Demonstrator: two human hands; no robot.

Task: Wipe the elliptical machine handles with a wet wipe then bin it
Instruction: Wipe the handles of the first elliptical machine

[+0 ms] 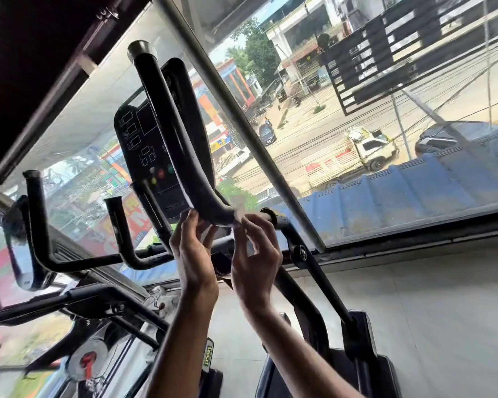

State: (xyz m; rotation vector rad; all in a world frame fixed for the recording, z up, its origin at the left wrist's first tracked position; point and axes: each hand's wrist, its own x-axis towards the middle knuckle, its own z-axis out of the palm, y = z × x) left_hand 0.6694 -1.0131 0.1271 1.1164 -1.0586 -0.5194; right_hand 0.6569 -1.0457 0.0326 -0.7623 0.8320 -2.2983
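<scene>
Both hands are raised to the low bend of the long curved handle (181, 156), just under the middle of the frame. The whole view is tipped over, so the machine leans across the picture.

The wet wipe (238, 216) is hard to read. I get a small pale, half-transparent scrap at the bend of the handle. A thin white edge also runs up the handle's lower side, but I cannot say whether that is more wipe or only glare.

The right hand (255, 259) has a narrow grip: thumb and forefinger are pinched on that scrap against the handle, and the other fingers are loosely bent below. The left hand (194, 254) has its thumb tip up at the white edge. Its fingers curl in under the handle, and whether that grip closes on the wipe or on the handle I cannot tell.

The handle crosses in front of the dark console (144, 145) and hides the console's right side. I can see coloured buttons low on the panel, but the markings are too faint to read. At the left of the frame stand two more black handles, a tall one (36, 225) and a short one (118, 225).

The lower left is motion-blurred. There is a round white part with red on it (88, 360) that I cannot identify. Both forearms run off the bottom edge.

A steel bar (242, 124) slants across the window. Through the glass I see a street with a white truck (354, 156) and a blue ridged roof (400, 191).
</scene>
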